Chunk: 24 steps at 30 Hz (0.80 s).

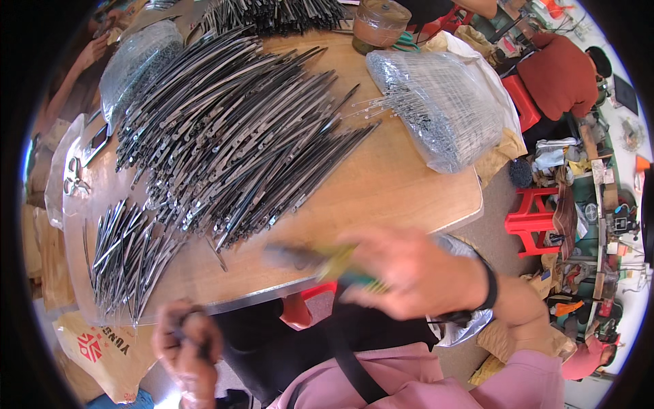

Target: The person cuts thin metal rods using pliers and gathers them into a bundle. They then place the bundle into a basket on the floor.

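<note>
My right hand (422, 273) is closed round a pair of pliers (334, 260) with yellow and green handles, over the near edge of the table. Motion smears the pliers, and their dark jaws point left. Lower left, beside the table edge, my left hand (189, 347) is curled, with something dark at its fingers that is too blurred to name. Nearest to it on the table lies a small bundle of thin strips (126, 262). Beyond spreads a big heap of long black and silver strips (231, 129), many with small holes at their ends.
A clear bag of thin wire pieces (443, 102) lies at the table's right, another bag (146, 61) far left. A tape roll (381, 24) stands at the back. Snips (75, 178) and a phone (97, 143) lie left. A red stool (535, 221) and a seated co-worker (558, 75) are right.
</note>
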### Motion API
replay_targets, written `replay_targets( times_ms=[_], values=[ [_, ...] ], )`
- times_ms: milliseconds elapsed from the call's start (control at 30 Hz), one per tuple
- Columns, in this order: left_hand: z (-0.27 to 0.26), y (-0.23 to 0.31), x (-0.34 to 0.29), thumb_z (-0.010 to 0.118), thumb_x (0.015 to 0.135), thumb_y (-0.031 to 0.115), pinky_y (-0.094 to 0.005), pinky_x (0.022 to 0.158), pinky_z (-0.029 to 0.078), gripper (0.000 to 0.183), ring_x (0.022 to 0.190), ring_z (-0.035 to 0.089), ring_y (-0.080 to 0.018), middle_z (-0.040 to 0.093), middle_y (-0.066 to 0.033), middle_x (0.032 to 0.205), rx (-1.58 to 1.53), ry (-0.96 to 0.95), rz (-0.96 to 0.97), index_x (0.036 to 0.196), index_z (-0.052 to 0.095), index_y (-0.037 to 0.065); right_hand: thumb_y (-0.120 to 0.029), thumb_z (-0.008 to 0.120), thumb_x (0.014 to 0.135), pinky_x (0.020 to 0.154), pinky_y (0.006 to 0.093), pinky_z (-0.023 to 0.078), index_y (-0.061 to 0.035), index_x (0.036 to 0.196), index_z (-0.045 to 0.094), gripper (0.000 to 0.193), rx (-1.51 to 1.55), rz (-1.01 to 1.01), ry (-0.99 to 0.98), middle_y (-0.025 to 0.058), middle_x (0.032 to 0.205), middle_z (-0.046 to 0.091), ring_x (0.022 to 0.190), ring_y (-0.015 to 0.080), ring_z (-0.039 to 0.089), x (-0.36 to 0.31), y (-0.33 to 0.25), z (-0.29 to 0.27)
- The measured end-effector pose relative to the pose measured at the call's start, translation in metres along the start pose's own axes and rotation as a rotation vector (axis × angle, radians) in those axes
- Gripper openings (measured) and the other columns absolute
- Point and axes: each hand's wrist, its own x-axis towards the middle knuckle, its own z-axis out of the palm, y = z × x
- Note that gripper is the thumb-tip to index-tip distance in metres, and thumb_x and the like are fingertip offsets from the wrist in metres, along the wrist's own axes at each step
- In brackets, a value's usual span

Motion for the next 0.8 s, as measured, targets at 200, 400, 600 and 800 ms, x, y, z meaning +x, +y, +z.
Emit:
replay_targets(
  times_ms=[200, 400, 600, 800],
  values=[
    [-0.088, -0.013, 0.046, 0.059, 0.095, 0.004, -0.0196, 0.065, 0.04, 0.021, 0.074, 0.053, -0.0104, 0.06, -0.0053, 0.092, 0.789, 0.459, 0.376, 0.116, 0.059, 0.002, -0.001, 0.066, 0.071, 0.07, 0.0396, 0.051, -0.0005, 0.091, 0.064, 0.021, -0.661, -0.068, 0.32, 0.0144, 0.1, 0.057, 0.085, 0.0319, 0.06, 0.054, 0.094, -0.047],
    [0.002, 0.028, 0.029, 0.07, 0.068, -0.008, -0.0387, 0.085, 0.048, 0.044, 0.094, 0.06, -0.0317, 0.062, -0.0172, 0.102, 0.932, -0.056, 0.644, 0.111, 0.061, -0.005, 0.001, 0.066, 0.063, 0.074, 0.0382, 0.052, -0.0007, 0.081, 0.059, 0.019, -0.816, -0.169, 0.332, 0.0119, 0.1, 0.055, 0.091, 0.029, 0.058, 0.054, 0.096, -0.044],
    [0.047, -0.004, 0.078, 0.07, 0.076, -0.001, -0.0409, 0.067, 0.045, 0.025, 0.074, 0.054, -0.0325, 0.055, -0.0156, 0.084, 1.276, -0.147, 0.904, 0.1, 0.064, -0.004, 0.004, 0.07, 0.063, 0.075, 0.0378, 0.052, 0.0029, 0.085, 0.061, 0.024, -0.699, -0.138, 0.481, 0.0162, 0.106, 0.06, 0.091, 0.0326, 0.062, 0.038, 0.061, -0.051],
    [0.046, 0.03, 0.068, 0.065, 0.08, -0.009, -0.035, 0.065, 0.049, 0.018, 0.07, 0.06, -0.0285, 0.057, -0.0156, 0.081, 1.134, -0.069, 0.768, 0.098, 0.066, -0.005, 0.002, 0.076, 0.07, 0.075, 0.0315, 0.052, 0.0074, 0.091, 0.064, 0.025, -0.745, -0.027, 0.653, 0.0177, 0.105, 0.063, 0.086, 0.0314, 0.065, 0.003, 0.055, -0.071]
  ],
)
